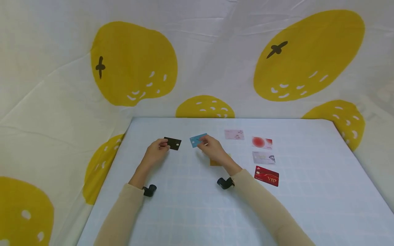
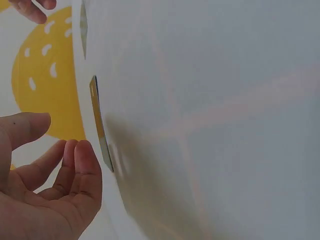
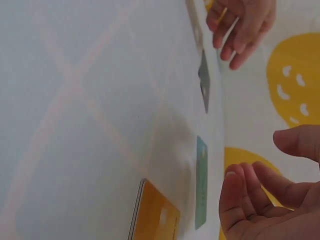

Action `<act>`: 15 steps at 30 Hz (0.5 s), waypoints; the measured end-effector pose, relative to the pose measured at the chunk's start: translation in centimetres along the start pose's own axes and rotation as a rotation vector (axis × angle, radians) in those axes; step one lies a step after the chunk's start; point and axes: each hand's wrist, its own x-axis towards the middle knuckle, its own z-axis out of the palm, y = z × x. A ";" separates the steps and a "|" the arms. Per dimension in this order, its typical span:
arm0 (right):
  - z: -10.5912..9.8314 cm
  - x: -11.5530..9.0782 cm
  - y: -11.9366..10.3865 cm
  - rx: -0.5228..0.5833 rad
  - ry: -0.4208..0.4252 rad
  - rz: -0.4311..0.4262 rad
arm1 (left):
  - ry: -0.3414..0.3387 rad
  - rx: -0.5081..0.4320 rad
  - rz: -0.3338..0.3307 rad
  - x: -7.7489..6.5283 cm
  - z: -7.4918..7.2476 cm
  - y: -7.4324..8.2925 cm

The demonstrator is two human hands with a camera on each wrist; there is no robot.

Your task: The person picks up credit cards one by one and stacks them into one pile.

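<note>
A black bank card (image 1: 174,144) lies on the pale blue tabletop. My left hand (image 1: 156,150) hovers at its left edge, and the left wrist view shows a gap between thumb (image 2: 30,125) and bent fingers (image 2: 82,170), nothing pinched. To the right lies a light blue card (image 1: 195,140), its right part hidden by my right hand (image 1: 211,147). In the right wrist view that hand's thumb and fingers (image 3: 234,192) stand apart, beside the blue card (image 3: 201,182) and not holding it. A golden-yellow card (image 1: 215,162) is partly covered by my right wrist.
Right of my hands lie a pink card (image 1: 234,134), a white card with a red disc (image 1: 262,142), a silver-grey card (image 1: 263,158) and a red VIP card (image 1: 266,176). Behind the table hangs a white cloth (image 1: 212,51) with yellow fruit prints. Black wrist cameras (image 1: 149,190) jut from both sleeves.
</note>
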 end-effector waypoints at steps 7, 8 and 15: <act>2.2 1.9 -0.6 0.052 -0.033 0.019 | 0.037 0.041 -0.028 1.6 -1.5 -0.9; 2.4 2.2 -0.7 0.084 -0.047 0.029 | 0.037 0.042 -0.037 1.8 -1.7 -1.0; 3.8 3.6 -1.1 0.439 -0.161 0.183 | -0.006 0.050 -0.062 2.4 -2.4 -1.2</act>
